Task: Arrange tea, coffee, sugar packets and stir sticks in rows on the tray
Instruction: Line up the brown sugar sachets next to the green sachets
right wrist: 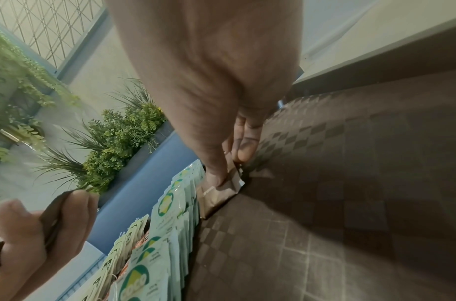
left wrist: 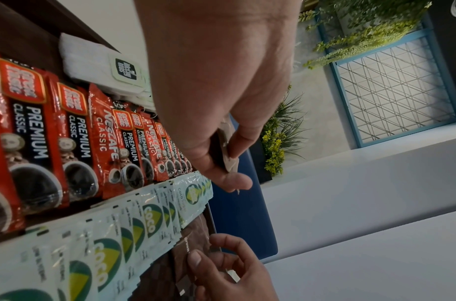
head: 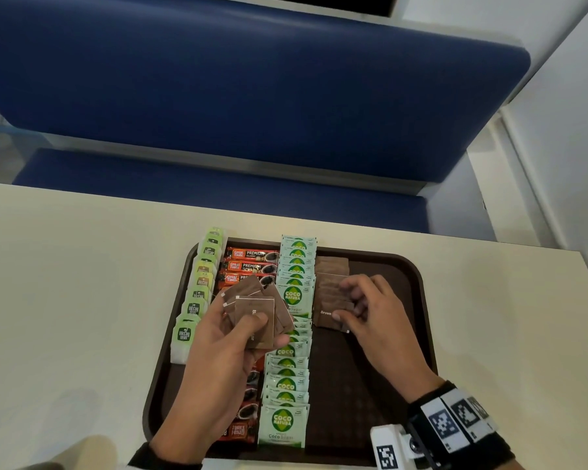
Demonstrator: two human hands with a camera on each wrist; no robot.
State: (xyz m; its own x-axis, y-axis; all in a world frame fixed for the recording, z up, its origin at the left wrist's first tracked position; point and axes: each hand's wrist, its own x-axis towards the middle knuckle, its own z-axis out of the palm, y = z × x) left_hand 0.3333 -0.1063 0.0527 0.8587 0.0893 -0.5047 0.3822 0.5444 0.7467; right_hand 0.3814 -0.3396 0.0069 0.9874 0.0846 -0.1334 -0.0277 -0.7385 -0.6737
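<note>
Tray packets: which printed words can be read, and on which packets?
"McCoy teas": green-tagged white tea bags
"Great Taste PREMIUM CLASSIC": red coffee sachets
"NESCAFE CLASSIC": plainer red coffee sachet
"COCO NATURA", "Coco Sugar": pale green sugar packets
"Brown": brown sugar packets
Smaller print: blurred, unreadable.

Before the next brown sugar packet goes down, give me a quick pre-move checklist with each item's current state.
1. Supply in hand: left hand grips a fan of brown sugar packets: ok.
2. Last packet seated: right hand pinches the nearest packet of the brown sugar row: not ok, not yet released.
3. Room ahead: bare tray floor lies nearer the person in that row: ok.
4. Neighbouring Coco Natura sugar row runs unbroken: ok.
5. Tea bags and coffee sachets lie in rows: ok.
6. Stir sticks on hand: cannot tell, none in view.
</note>
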